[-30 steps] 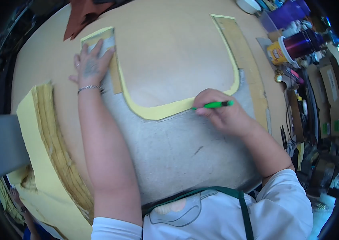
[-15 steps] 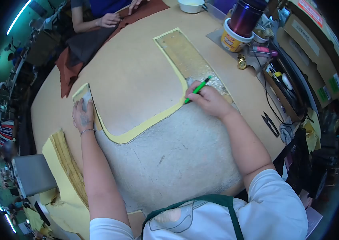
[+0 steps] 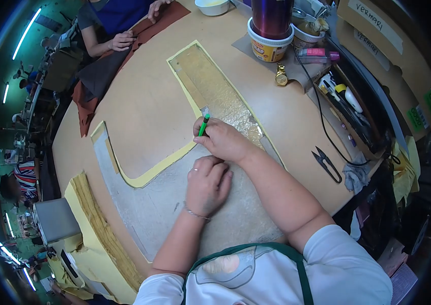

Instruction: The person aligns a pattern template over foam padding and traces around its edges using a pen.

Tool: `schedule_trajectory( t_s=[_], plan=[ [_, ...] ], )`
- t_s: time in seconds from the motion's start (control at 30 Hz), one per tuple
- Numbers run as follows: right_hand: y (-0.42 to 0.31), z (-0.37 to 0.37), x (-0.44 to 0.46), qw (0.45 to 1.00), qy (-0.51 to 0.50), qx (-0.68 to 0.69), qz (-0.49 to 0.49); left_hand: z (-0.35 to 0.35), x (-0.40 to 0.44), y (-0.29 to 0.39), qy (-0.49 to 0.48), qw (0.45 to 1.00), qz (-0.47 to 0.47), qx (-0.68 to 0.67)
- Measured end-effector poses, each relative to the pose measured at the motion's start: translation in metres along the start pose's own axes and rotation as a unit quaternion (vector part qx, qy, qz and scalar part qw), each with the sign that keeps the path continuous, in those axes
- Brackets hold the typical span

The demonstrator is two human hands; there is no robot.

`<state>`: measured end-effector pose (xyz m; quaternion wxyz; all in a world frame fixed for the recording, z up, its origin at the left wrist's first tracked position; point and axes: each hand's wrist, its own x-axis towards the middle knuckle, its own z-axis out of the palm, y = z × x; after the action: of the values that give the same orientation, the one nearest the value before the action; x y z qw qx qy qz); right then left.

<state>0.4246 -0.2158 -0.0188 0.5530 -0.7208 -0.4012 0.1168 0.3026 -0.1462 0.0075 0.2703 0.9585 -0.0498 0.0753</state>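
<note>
The right hand pinches a green pen between its thumb and fingers. The pen leans, and its low end is right by the inside edge of a big gray board. The fingers hide the pen's tip. The left hand lies on the board, just below the right hand, with its fingers bent in. I cannot tell if anything is under its palm.

The board is in front of the person, on the tan table. It is flat and shaped like a fat letter U, with one short arm and one long, wide arm. Its gray skin has scuffs and dark scratches. The long arm looks gold, wrinkly and shiny. A brown strip runs along the short arm. Yellow sheet lies under the board and peeks out as a smooth, curvy band along the inside edge, and as a thin line around the long arm.

Smooth table fills the wide gap inside the U, so there is lots of room past the pen. To the right, black snips lie well apart from the board. To the left, a yellow stack with a rough, brown edge sits near the short arm.
</note>
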Motion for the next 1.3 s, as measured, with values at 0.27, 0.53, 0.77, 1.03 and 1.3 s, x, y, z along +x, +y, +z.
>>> schedule_trajectory(
  t_s=[0.27, 0.53, 0.77, 1.03, 1.3],
  plan=[
    [-0.003, -0.015, 0.015, 0.995, -0.058, -0.049, 0.058, 0.005, 0.005, 0.005, -0.082, 0.984, -0.086, 0.131],
    [0.007, -0.043, 0.104, 0.964, -0.199, -0.160, 0.074, 0.005, -0.001, -0.005, -0.032, 0.993, -0.076, 0.081],
    [0.027, -0.036, 0.188, 0.958, -0.210, -0.169, 0.098, 0.009, -0.003, -0.008, -0.003, 0.995, -0.077, 0.062],
    [0.058, -0.022, 0.227, 0.991, -0.007, -0.122, 0.057, 0.006, -0.003, -0.008, -0.008, 0.996, -0.086, 0.032],
    [-0.008, -0.005, 0.089, 0.974, -0.034, 0.122, 0.186, 0.010, -0.006, -0.012, 0.021, 0.996, -0.079, 0.026]
  ],
)
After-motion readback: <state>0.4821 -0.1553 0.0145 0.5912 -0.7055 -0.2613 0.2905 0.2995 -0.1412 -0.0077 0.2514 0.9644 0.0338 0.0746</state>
